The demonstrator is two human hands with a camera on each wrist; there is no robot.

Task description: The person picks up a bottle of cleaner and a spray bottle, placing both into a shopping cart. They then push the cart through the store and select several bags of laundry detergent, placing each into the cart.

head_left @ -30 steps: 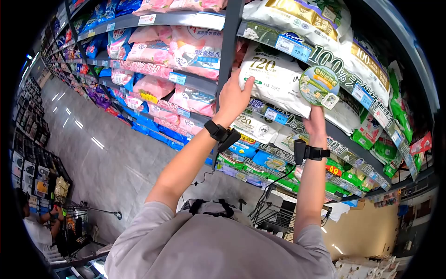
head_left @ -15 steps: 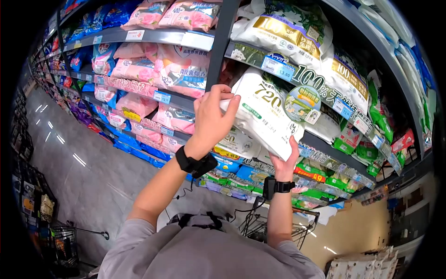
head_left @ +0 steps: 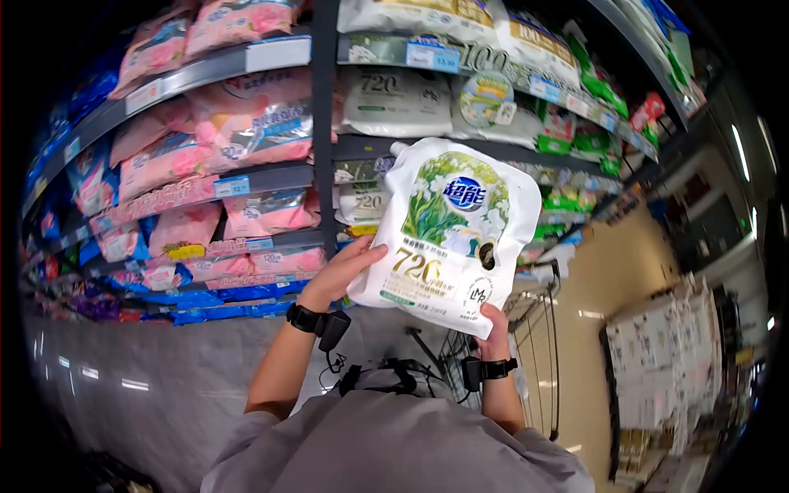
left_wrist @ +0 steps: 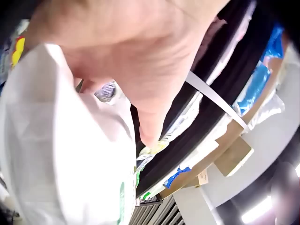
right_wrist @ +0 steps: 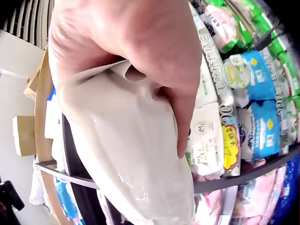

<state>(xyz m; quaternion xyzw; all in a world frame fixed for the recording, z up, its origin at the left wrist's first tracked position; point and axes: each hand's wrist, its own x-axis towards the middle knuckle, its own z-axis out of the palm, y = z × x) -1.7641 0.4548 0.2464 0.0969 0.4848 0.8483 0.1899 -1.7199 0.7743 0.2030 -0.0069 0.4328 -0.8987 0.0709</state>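
A white bag with a green floral print and "720" (head_left: 452, 230) is held in front of the shelves, its front face up toward the head camera. The left hand (head_left: 343, 269) grips its left edge, thumb on the front and the other fingers behind. At the lower right corner, the right hand (head_left: 493, 333) pinches the bag, thumb on the front. In the left wrist view the left hand (left_wrist: 126, 51) lies over the top of the white bag (left_wrist: 89, 154). The right wrist view shows the right hand (right_wrist: 136, 51) gripping a creased corner of the bag (right_wrist: 131, 140).
Shelves hold pink bags (head_left: 255, 123) on the left and white bags (head_left: 394, 103) behind the held one. A shopping cart (head_left: 542, 345) stands in front of the person at the right. Farther right is a stack of white packages (head_left: 657, 361) on the floor.
The bag has come off the shelf, moved back and down toward the person, and turned so its whole front shows. Both hands have moved with it, and the view has swung right.
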